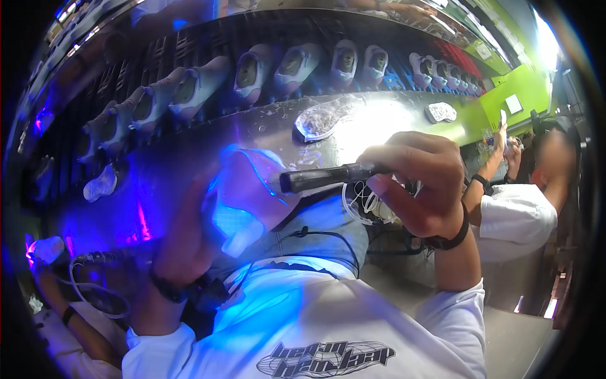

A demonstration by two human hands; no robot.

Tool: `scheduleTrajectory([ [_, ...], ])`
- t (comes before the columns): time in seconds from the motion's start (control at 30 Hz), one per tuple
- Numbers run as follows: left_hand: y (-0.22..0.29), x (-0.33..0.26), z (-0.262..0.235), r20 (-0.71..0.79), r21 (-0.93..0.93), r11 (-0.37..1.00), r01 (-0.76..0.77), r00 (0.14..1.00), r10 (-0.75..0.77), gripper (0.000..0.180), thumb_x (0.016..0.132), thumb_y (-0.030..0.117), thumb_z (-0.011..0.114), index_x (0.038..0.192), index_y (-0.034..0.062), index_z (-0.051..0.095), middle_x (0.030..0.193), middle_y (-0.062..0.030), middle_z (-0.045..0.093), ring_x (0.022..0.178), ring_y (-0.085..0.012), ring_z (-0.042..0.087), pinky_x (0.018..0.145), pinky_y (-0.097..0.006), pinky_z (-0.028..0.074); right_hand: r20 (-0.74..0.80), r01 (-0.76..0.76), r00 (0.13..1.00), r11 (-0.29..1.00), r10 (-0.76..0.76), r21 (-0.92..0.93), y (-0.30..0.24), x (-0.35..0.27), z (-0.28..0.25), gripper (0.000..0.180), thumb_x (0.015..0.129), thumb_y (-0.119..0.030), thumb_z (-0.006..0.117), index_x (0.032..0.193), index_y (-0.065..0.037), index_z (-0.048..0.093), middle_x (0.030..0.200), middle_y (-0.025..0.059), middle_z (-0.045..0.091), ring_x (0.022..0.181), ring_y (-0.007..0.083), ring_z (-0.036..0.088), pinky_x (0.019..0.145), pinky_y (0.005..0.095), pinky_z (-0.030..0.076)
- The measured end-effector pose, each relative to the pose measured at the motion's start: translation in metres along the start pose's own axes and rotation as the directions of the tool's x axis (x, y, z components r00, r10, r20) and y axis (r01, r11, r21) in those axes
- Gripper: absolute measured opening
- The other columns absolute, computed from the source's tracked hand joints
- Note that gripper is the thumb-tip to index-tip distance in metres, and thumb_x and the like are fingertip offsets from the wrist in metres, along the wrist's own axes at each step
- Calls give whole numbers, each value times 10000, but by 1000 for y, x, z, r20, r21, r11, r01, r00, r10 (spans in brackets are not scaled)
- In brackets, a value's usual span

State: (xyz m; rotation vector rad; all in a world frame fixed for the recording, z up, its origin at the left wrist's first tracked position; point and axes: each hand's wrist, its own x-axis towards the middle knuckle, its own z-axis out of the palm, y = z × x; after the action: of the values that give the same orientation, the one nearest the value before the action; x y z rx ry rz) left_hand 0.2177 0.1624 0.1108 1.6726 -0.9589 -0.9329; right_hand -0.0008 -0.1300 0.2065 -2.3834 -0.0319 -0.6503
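A pale shoe upper [255,183] lit by blue light is held in front of my body, slightly left of the middle. My left hand [189,237] grips it from the left side; shadow and blur hide most of its fingers. In my right hand [416,180] is a black-handled brush [325,178], pinched between thumb and fingers and pointing left. Its tip meets the side of the shoe, close to a bright blue line along the edge. Beyond them, a light shoe sole [322,120] lies on the metal bench [183,148].
A row of pale shoes [252,76] stands on a conveyor behind the bench. Another sole [442,112] lies farther right. White cable [363,205] loops below my right hand. Co-workers sit on both sides: a white sleeve [517,211] at right, a forearm [85,331] at left.
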Motion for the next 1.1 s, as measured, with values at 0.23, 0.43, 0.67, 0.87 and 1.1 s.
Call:
scheduleTrajectory([
  [0.23,13,-6,18,165,-476,818,322,947,-277,633,870,-20,740,1456,-7,501,1250,-157,649,1051,-261,705,818,-345,608,-109,75,992,994,-67,73,20,1,7,241,787,-56,786,1011,30,763,749,140,676,604,274,642,545,354,481],
  [0.43,19,-8,21,326,-626,655,423,905,-273,319,998,143,684,1219,-71,601,1167,-222,650,1023,-322,712,909,-335,583,-197,74,980,974,-32,214,34,-8,23,224,823,-70,784,1011,50,759,742,147,657,597,270,609,551,360,452],
  [0.67,34,0,37,516,-856,-136,498,836,-187,379,1052,308,502,1139,-50,592,1002,-295,595,856,-392,702,601,-345,565,-253,0,961,913,114,409,47,-28,51,249,868,-107,770,1045,68,759,772,156,669,643,243,627,581,349,460],
  [0.87,39,1,45,496,-867,-63,494,843,-206,405,1054,335,492,1147,-46,591,965,-253,613,814,-332,695,566,-329,533,-162,-178,949,882,271,437,57,-55,67,246,882,-123,764,1034,70,754,763,143,661,642,232,628,580,335,457],
  [1.1,3,27,55,374,-761,495,419,907,-192,386,1064,269,568,1257,-65,591,1041,-222,701,828,-245,726,660,-315,595,-159,-306,852,722,499,621,67,-83,75,232,930,-176,753,1008,42,764,731,109,681,623,146,603,588,315,456],
])
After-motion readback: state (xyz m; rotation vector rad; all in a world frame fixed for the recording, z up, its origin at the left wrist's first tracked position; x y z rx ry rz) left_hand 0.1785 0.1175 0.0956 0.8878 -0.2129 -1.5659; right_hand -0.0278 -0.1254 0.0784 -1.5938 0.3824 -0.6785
